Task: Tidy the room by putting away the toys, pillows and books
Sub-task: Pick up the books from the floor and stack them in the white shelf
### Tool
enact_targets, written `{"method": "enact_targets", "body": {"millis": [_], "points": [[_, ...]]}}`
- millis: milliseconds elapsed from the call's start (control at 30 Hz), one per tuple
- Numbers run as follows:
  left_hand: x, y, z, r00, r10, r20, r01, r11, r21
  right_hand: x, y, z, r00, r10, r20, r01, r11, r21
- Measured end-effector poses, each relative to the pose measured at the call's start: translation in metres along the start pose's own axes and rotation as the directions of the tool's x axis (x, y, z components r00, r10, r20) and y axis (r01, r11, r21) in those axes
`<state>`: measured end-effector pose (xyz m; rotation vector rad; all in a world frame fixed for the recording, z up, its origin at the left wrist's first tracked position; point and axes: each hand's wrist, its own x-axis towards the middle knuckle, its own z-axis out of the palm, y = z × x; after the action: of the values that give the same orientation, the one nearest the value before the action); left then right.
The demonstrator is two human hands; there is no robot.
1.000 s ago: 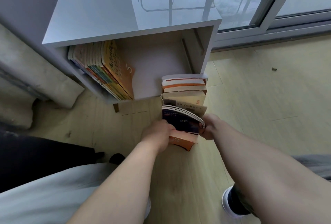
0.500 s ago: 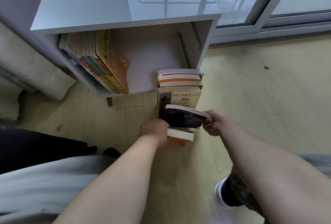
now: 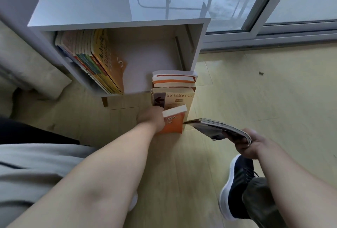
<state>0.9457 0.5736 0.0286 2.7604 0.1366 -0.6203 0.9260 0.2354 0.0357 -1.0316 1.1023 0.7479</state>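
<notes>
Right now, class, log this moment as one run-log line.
left hand: grips orange book | right hand: holds thin book right of floor row | bookcase: shelved books at left
</notes>
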Motion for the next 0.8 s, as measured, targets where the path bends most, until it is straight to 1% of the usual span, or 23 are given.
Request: {"method": "enact_targets", "body": {"millis": [100, 200, 267, 333, 367, 433, 500, 567, 600, 633, 667, 700, 733, 767, 800], "points": [[0.009, 0.007, -0.007, 0.999, 0.002, -0.041, 0.000, 0.999, 0.044, -0.014, -0.004, 0.002, 0.997, 0.030, 0.067, -0.020, 0.989, -0.148], [0.014, 0.014, -0.011, 0.999, 0.031, -0.033, -0.029, 0.997, 0.078, -0.022, 0.002, 0.018, 0.995, 0.045, 0.086, -0.022, 0.969, -0.246], [0.016, 0.017, -0.009, 0.999, 0.026, -0.027, -0.025, 0.998, 0.054, -0.016, 0.008, 0.036, 0.998, 0.039, 0.056, -0.021, 0.960, -0.280], [0.016, 0.020, -0.005, 1.000, 0.028, -0.008, -0.028, 0.998, 0.051, -0.001, 0.017, 0.057, 1.000, 0.018, -0.020, -0.023, 0.951, -0.309], [0.016, 0.021, -0.002, 0.999, 0.038, 0.009, -0.039, 0.997, 0.063, 0.007, 0.021, 0.066, 0.998, 0.003, -0.059, -0.021, 0.951, -0.310], [0.018, 0.022, 0.002, 0.998, 0.045, 0.036, -0.047, 0.996, 0.072, 0.017, 0.026, 0.086, 0.997, 0.019, -0.079, -0.041, 0.960, -0.277], [0.020, 0.019, 0.002, 0.998, 0.047, 0.052, -0.047, 0.999, -0.007, 0.022, 0.028, 0.097, 0.997, 0.054, -0.062, -0.066, 0.973, -0.222], [0.019, 0.011, -0.002, 0.997, 0.064, 0.037, -0.056, 0.983, -0.175, 0.029, 0.028, 0.106, 0.996, 0.069, -0.063, -0.079, 0.980, -0.182], [0.015, 0.008, -0.004, 0.998, 0.059, 0.032, -0.048, 0.957, -0.286, 0.033, 0.030, 0.110, 0.995, 0.073, -0.069, -0.083, 0.983, -0.162], [0.012, 0.005, -0.006, 0.998, 0.048, 0.030, -0.030, 0.907, -0.420, 0.037, 0.033, 0.113, 0.994, 0.081, -0.075, -0.090, 0.987, -0.134], [0.008, 0.002, -0.007, 0.999, 0.015, 0.037, 0.008, 0.836, -0.548, 0.040, 0.035, 0.116, 0.992, 0.091, -0.084, -0.099, 0.990, -0.100], [0.006, 0.000, -0.005, 0.999, -0.039, 0.037, 0.054, 0.740, -0.671, 0.042, 0.036, 0.119, 0.992, 0.099, -0.075, -0.105, 0.992, -0.073], [0.005, -0.001, -0.003, 0.991, -0.119, 0.055, 0.118, 0.624, -0.773, 0.043, 0.035, 0.121, 0.993, 0.104, -0.060, -0.107, 0.993, -0.055], [0.003, 0.000, -0.003, 0.972, -0.211, 0.107, 0.199, 0.483, -0.853, 0.042, 0.033, 0.124, 0.994, 0.101, -0.049, -0.103, 0.994, -0.038], [0.003, 0.000, -0.001, 0.945, -0.268, 0.186, 0.271, 0.324, -0.906, 0.040, 0.029, 0.127, 0.995, 0.098, -0.037, -0.099, 0.995, -0.022]]}}
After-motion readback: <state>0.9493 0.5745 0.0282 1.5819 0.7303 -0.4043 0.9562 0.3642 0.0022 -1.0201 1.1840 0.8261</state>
